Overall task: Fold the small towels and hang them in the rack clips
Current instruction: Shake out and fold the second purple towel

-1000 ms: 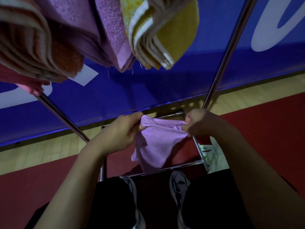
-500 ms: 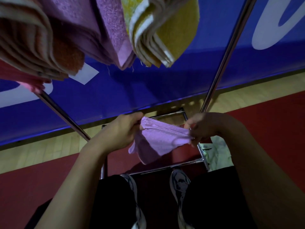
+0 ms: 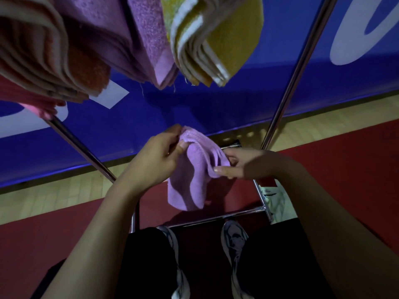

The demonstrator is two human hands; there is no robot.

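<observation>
While both hands pinch lilac towel (image 3: 194,173), red floor (image 3: 345,169) meets blue banner (image 3: 216,104).

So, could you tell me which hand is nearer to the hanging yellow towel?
Left. The left hand pinches the lilac towel at its top corner, below the yellow towel; the right hand holds the lower edge, farther down.

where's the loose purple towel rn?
Head view, centre: the purple towel hangs between the left hand and the right hand, both pinching it, above the rack base bar.
</observation>
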